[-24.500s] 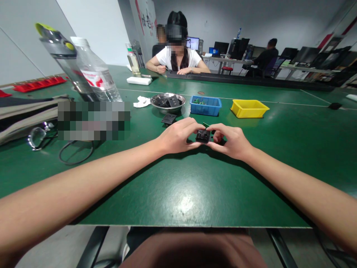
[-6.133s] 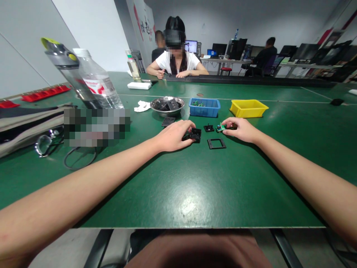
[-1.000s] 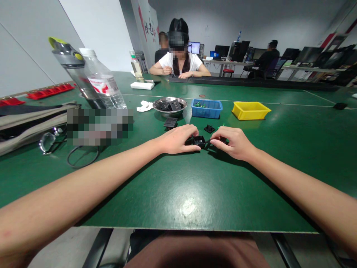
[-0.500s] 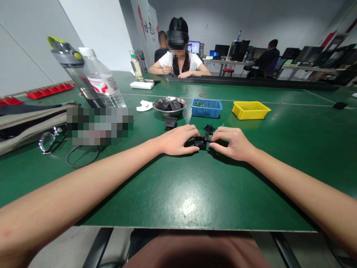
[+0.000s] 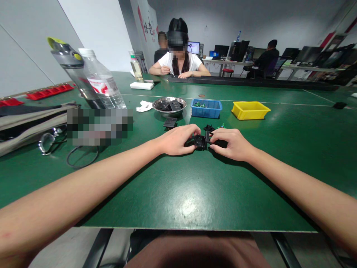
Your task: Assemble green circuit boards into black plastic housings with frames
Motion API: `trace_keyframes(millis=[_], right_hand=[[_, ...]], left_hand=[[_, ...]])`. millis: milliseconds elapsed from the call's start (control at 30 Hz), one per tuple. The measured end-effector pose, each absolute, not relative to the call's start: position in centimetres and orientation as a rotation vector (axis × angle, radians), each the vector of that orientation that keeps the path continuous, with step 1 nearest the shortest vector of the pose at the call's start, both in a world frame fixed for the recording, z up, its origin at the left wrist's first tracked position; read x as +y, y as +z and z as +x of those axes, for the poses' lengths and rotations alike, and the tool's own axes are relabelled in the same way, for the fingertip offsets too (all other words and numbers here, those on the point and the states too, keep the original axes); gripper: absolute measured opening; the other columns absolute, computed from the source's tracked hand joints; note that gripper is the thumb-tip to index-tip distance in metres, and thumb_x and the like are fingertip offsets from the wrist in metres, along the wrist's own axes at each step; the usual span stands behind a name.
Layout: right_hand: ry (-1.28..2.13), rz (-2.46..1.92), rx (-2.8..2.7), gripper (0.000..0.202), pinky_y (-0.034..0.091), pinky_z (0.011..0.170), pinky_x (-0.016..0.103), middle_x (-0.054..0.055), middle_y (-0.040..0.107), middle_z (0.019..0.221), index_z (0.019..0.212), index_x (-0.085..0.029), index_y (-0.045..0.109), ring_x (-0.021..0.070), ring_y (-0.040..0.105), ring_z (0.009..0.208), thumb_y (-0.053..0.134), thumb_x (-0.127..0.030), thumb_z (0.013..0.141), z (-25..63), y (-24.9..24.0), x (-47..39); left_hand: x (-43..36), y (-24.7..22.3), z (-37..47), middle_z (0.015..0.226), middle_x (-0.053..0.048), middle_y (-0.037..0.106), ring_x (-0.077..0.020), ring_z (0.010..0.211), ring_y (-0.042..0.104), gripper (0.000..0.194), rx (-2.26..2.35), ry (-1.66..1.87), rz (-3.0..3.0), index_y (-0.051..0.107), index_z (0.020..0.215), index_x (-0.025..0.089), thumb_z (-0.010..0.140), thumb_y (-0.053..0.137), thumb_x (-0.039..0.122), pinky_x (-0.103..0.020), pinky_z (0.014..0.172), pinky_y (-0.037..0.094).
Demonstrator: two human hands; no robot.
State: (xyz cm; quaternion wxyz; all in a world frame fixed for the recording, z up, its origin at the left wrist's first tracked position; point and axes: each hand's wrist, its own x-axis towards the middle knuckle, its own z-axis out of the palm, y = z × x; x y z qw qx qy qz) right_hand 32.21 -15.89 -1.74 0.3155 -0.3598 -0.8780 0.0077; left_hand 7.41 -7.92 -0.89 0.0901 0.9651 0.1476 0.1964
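In the head view, the left hand (image 5: pixel 178 140) and right hand (image 5: pixel 232 144) face inward, fingers pinching small black parts (image 5: pixel 200 142).

1. Viewpoint: single camera, worn on the person's head, set above the near edge of the tabletop (image 5: pixel 186 208).
2. Direction: faces forward and down, across the tabletop to the person opposite (image 5: pixel 195 61) and the back wall (image 5: pixel 217 18).
3. Range: lap (image 5: pixel 195 249) closest, at the bottom edge; left hand (image 5: pixel 178 140) and right hand (image 5: pixel 231 143) at middle range, near centre; monitors (image 5: pixel 222 50) far off.
4. Coverage: wide; forearms (image 5: pixel 111 163) enter from both sides.
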Motion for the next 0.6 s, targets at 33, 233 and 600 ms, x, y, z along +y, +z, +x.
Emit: trace_keyframes(millis=[33, 233, 600], right_hand=[[0.029, -0.948, -2.319, 0.010, 0.055, 0.081, 0.037, 0.009, 0.075, 0.086, 0.082, -0.018, 0.069, 0.0241, 0.071, 0.085, 0.064, -0.023, 0.089, 32.22, -1.76, -15.86], [0.059, -0.958, -2.327, 0.010, 0.053, 0.080, 0.036, 0.009, 0.074, 0.083, 0.081, -0.018, 0.068, 0.0232, 0.070, 0.082, 0.065, -0.023, 0.089, 32.13, -1.75, -15.84], [0.053, -1.000, -2.370, 0.014, 0.046, 0.071, 0.031, 0.005, 0.067, 0.073, 0.075, -0.018, 0.063, 0.0192, 0.062, 0.073, 0.060, -0.022, 0.087, 32.36, -1.60, -15.80]], left_hand=[[-7.91, -0.92, 7.41, 0.096, -0.006, 0.064, -0.0204, 0.083, 0.063, 0.030, 0.437, 0.584, 2.871, 0.050, 0.109, 0.019, 0.083, 0.058, 0.030, -0.032, 0.075, 0.049], [-7.91, -0.89, 7.47, 0.095, -0.005, 0.064, -0.0205, 0.084, 0.064, 0.029, 0.441, 0.578, 2.872, 0.049, 0.109, 0.019, 0.084, 0.058, 0.031, -0.031, 0.076, 0.050], [-7.97, -0.82, 7.45, 0.091, -0.004, 0.063, -0.0190, 0.077, 0.062, 0.027, 0.457, 0.570, 2.864, 0.050, 0.105, 0.019, 0.084, 0.060, 0.033, -0.029, 0.070, 0.047]])
